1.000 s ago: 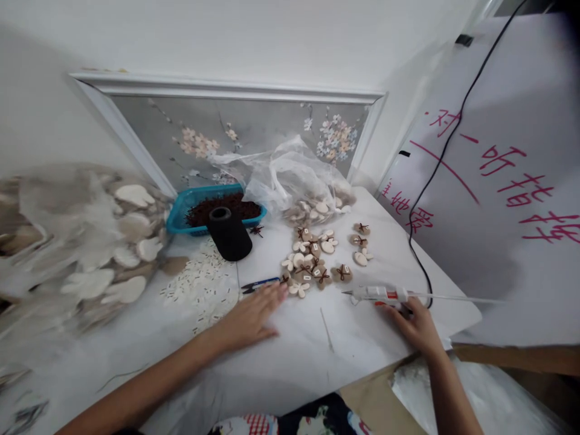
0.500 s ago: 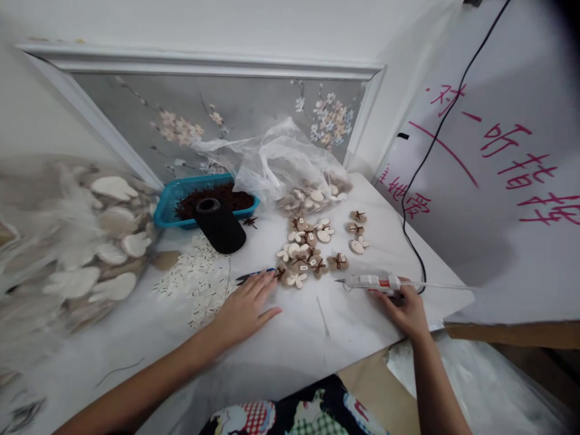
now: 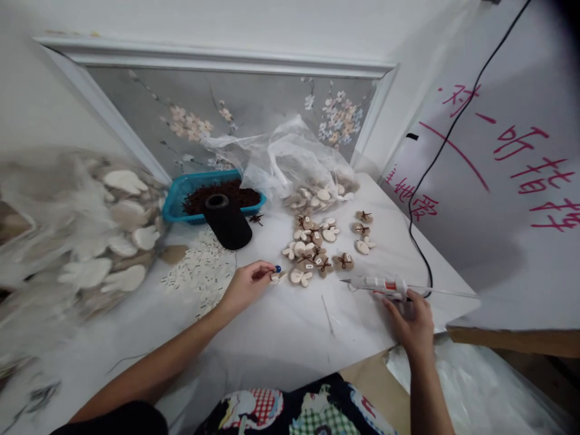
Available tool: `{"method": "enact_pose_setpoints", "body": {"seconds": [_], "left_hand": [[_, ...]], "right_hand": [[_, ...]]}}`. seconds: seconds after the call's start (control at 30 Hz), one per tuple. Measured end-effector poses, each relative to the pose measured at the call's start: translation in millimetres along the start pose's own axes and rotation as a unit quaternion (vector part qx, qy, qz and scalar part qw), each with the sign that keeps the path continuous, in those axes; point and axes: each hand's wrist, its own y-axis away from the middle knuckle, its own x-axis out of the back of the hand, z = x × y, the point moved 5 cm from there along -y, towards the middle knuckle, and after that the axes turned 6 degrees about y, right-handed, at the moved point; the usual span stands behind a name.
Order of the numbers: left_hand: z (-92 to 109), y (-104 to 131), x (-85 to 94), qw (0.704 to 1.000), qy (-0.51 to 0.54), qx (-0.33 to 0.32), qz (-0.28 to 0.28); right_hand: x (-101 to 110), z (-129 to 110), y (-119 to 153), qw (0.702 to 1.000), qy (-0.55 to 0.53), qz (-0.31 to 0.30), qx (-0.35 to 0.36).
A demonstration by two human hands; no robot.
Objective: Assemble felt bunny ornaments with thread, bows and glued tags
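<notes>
My left hand [image 3: 250, 283] is closed in a pinch at the left edge of a cluster of bunny-shaped pieces. At its fingertips is a small pale bunny-shaped piece [image 3: 278, 278], tilted and partly hidden by the fingers. A blue tool end [image 3: 278, 269] shows right beside it; the rest of that tool is hidden. My right hand [image 3: 414, 320] is around the handle of a white and red hot glue gun [image 3: 378, 285], whose nozzle points left towards the cluster. A clear glue stick [image 3: 446, 291] sticks out of its back. Several clustered pieces [image 3: 312, 254] carry brown bows and small white tags.
Small white tags [image 3: 199, 272] lie heaped left of a black cylinder [image 3: 228, 226]. Behind stands a blue basket [image 3: 174, 202] of brown bows. Clear bags of bunny-shaped pieces lie at left [image 3: 122, 217] and back [image 3: 294, 160]. A black cord [image 3: 412, 208] runs down the right.
My left hand has gone from lying flat over the blue-handled tool to a pinch at the bunny-shaped piece. The right hand still has the glue gun. The view has shifted slightly.
</notes>
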Motion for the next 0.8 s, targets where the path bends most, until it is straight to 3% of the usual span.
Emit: {"method": "enact_pose_setpoints", "body": {"seconds": [0.13, 0.2, 0.23, 0.37, 0.43, 0.5, 0.63, 0.8], "left_hand": [[-3, 8, 1.5, 0.994, 0.086, 0.069, -0.019], [-3, 15, 2.5, 0.985, 0.137, 0.102, -0.039], [-2, 19, 3.2, 0.98, 0.159, 0.111, -0.046], [6, 33, 6.1, 0.972, 0.199, 0.113, -0.059], [11, 39, 7.5, 0.972, 0.2, 0.109, -0.056], [18, 44, 9.7, 0.973, 0.199, 0.1, -0.053], [36, 58, 21.7, 0.983, 0.174, 0.039, -0.045], [62, 81, 54.1, 0.99, 0.043, -0.123, 0.055]], "right_hand": [[28, -13, 9, 0.981, -0.041, 0.181, -0.058], [42, -32, 19, 0.971, -0.076, 0.218, -0.061], [43, -46, 22, 0.975, -0.099, 0.19, -0.051], [13, -126, 33, 0.976, -0.205, -0.065, 0.008], [-13, -173, 39, 0.945, -0.254, -0.202, 0.043], [-37, -216, 42, 0.895, -0.315, -0.307, 0.07], [-60, -273, 41, 0.837, -0.392, -0.381, 0.041], [-64, -301, 35, 0.797, -0.453, -0.399, -0.004]]}}
